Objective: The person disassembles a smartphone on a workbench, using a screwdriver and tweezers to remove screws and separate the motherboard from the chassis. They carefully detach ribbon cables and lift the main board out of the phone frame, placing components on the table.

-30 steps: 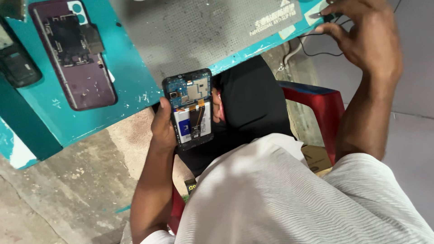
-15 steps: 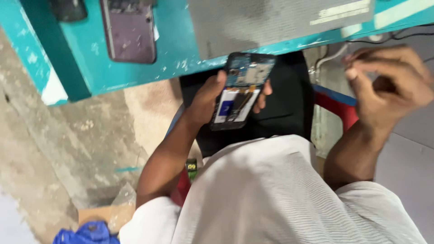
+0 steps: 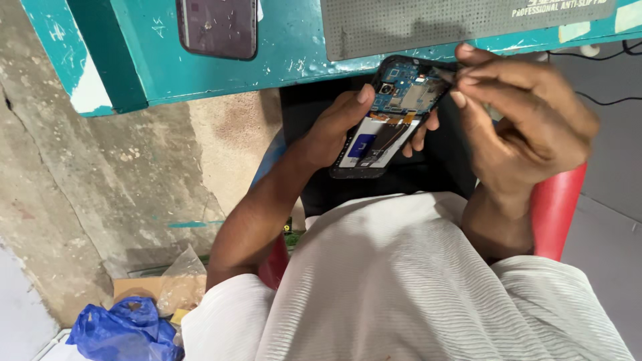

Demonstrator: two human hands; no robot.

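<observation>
Your left hand (image 3: 334,127) grips the opened phone (image 3: 391,117) from its left side, with the thumb lying across the top of the frame and the other fingers wrapped behind, their tips showing at the right edge. The phone has no back cover, so you see the blue circuit board in the upper part and the pale battery area with a blue label in the lower part. It is held tilted above your lap, just below the front edge of the teal counter (image 3: 287,47), near the centre of the view.

Your right hand (image 3: 525,117) is at 3 o'clock from the phone, with thumb and forefinger pinched together at the phone's upper right corner. Something thin seems to be between the fingertips, but I cannot tell what it is.

On the counter, at 11 o'clock from the phone, lies a purple phone back cover (image 3: 217,27), partly cut off by the top edge. At 12 o'clock lies a grey repair mat (image 3: 428,23) with a fine dotted surface. Black cables (image 3: 602,100) run behind your right hand. A red chair (image 3: 555,210) shows at 4 o'clock beside your arm. On the concrete floor, at 7 o'clock, a blue plastic bag (image 3: 124,331) lies beside a piece of cardboard.
</observation>
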